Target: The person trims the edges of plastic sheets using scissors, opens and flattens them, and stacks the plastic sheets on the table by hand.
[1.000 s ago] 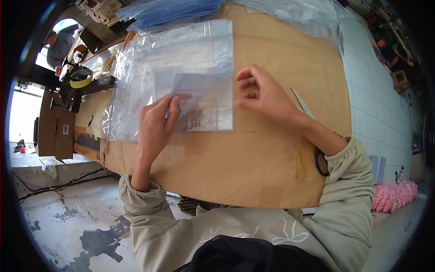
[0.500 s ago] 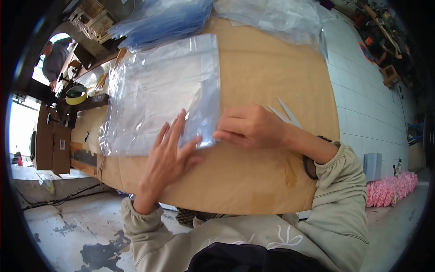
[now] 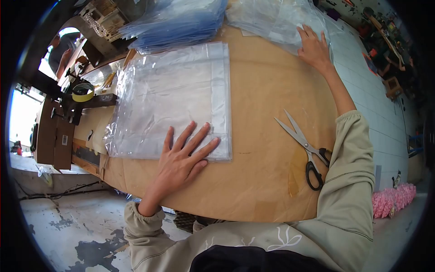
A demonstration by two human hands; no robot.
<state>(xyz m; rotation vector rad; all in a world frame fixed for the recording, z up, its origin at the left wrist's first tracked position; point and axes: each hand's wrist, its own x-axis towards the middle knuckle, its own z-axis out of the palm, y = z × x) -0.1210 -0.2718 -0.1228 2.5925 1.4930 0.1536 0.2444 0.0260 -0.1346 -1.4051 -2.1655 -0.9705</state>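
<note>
My left hand point(image 3: 183, 156), fingers spread, lies flat across the lower edge of a stack of clear plastic bags point(image 3: 163, 95) on the brown table cover. At the far right, my right hand point(image 3: 313, 49) reaches onto a loose heap of clear plastic bags point(image 3: 281, 22), fingers apart and touching the top. A pair of scissors point(image 3: 306, 145) with black handles lies partly open beside my right forearm. The bags under the left hand lie flat with their right edges lined up.
Bluish plastic sheets point(image 3: 181, 27) are piled at the back. A tape roll point(image 3: 83, 92) sits on a dark metal fixture to the left, near a cardboard box point(image 3: 54, 140). Another person point(image 3: 61, 54) is at the far left. A pink bundle point(image 3: 393, 200) lies on the floor right.
My right hand has left the stack's lower right corner and moved up and right to the far heap. My left hand has spread flat on the stack. The scissors are now fully uncovered.
</note>
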